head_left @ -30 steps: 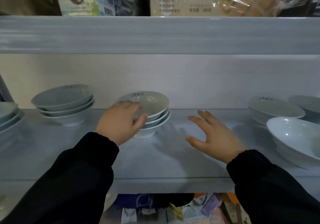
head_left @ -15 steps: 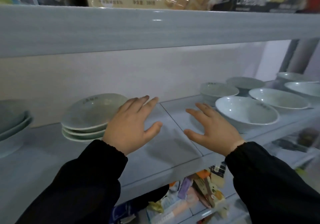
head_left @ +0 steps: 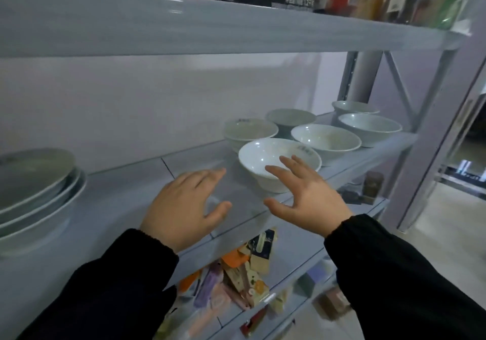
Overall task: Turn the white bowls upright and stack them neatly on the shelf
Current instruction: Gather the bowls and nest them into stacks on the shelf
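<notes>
Shelf [head_left: 118, 197]: pale, smooth, running from near left to far right.

Stack [head_left: 34, 187]: three bowls, upright and nested, at the left edge of view.

Cluster [head_left: 326, 139]: loose white bowls toward the far right end, all mouth-up and close together. One at the back may be two nested; hard to tell.

Near bowl [head_left: 263, 160]: closest of the cluster, at the shelf front, upright on a narrow foot.

Left grip [head_left: 184, 208]: fingers straight, holding nothing, over bare shelf between stack and near bowl.

Right grip [head_left: 307, 197]: fingers spread, empty, just in front of the near bowl's right side. Contact cannot be made out.

Handling, as judged: glazed ceramic, so rigid, fairly weighty and slick. Likely to chip if knocked against its neighbours or the shelf edge. With a wide flaring wall on a small foot, it probably tips if pushed at the rim. Best hold is likely opposite sides of the rim, thumbs over the lip, or a palm under the wall near the foot. Lift clear rather than slide, and lower it centred onto the stack.
</notes>
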`<control>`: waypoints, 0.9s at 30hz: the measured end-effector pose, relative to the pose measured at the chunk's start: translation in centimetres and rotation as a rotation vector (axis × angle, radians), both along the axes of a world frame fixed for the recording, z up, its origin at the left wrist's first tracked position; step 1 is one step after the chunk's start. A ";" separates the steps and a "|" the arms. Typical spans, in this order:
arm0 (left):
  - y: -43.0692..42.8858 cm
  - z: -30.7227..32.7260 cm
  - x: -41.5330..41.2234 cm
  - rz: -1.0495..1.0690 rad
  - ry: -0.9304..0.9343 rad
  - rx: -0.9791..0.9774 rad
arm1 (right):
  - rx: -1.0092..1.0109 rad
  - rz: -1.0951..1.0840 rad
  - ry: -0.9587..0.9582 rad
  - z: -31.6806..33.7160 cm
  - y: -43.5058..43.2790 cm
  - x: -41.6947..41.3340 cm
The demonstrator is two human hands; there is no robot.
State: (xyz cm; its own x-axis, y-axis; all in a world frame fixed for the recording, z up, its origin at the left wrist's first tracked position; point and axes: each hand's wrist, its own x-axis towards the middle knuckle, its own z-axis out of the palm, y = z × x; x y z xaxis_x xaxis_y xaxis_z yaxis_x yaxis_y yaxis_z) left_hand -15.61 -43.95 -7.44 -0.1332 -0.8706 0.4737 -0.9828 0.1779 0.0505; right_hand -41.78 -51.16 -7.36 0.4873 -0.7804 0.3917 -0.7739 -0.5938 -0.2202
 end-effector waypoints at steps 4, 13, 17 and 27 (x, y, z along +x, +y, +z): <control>-2.3 -0.4 -2.4 0.044 -0.021 0.015 | -0.001 0.056 0.078 0.2 -3.5 -1.5; -3.4 -0.6 -5.0 0.210 0.020 0.003 | -0.050 0.219 0.331 1.4 -8.0 -1.6; -3.2 -0.5 -5.6 0.254 0.013 0.013 | -0.089 0.286 0.381 1.4 -8.4 -1.6; -3.7 1.0 -3.0 0.305 -0.011 0.010 | -0.265 0.339 0.249 3.1 -8.0 -0.9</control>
State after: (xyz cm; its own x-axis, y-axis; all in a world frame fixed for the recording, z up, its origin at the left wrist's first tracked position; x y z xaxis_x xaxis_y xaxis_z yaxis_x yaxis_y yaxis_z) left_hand -18.60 -47.65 -6.41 0.1296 -0.8756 0.4652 -0.9913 -0.1258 0.0394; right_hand -42.70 -59.15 -4.30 0.8005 -0.4515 0.3942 -0.5376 -0.8316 0.1392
